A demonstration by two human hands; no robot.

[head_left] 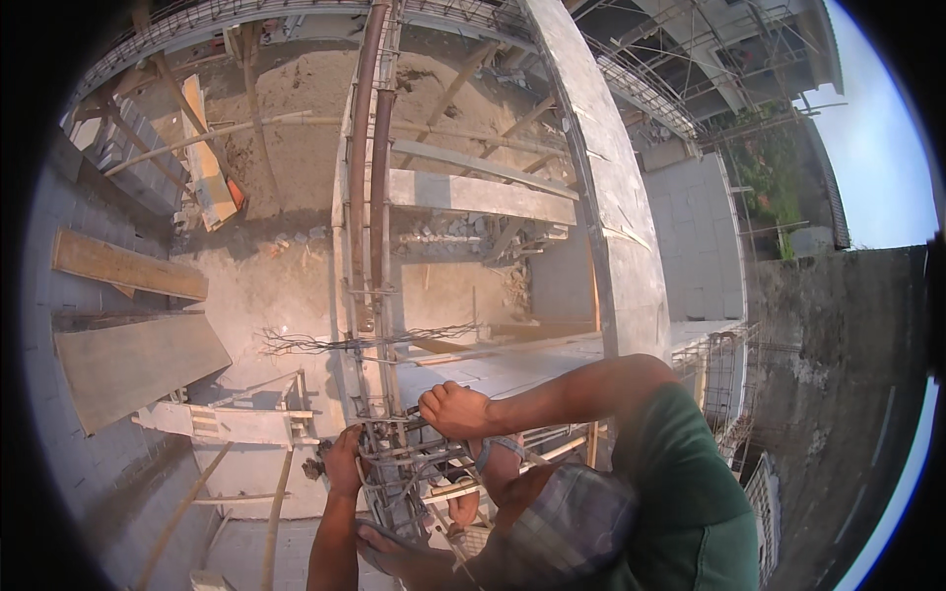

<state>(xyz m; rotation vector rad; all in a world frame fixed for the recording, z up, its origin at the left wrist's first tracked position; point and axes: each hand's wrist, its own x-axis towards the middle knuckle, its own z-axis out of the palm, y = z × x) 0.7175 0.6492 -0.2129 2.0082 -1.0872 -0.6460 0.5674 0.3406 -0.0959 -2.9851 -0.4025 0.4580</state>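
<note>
A long steel rebar cage (pixel 392 458) runs away from me between two narrow form edges, with stirrups crossing it. At its left side is my left hand (pixel 344 461), its fingers curled against the bars; what they grip is hidden. My right hand (pixel 453 410) is closed in a fist just above the cage's right side, and anything inside it is too small to make out. A bundle of thin tie wire (pixel 365 341) lies across the cage beyond my hands. Farther along, brown pipes (pixel 379 167) lie lengthwise on it. My sandalled feet (pixel 500 461) are close to the cage.
Far below lies sandy ground (pixel 286 187) with rubble. A concrete-grey beam form (pixel 621 207) runs along the right, and timber (pixel 483 197) bridges across. Boards (pixel 138 360) and a wooden trestle (pixel 236 424) stand at the left, beside a block wall (pixel 89 492).
</note>
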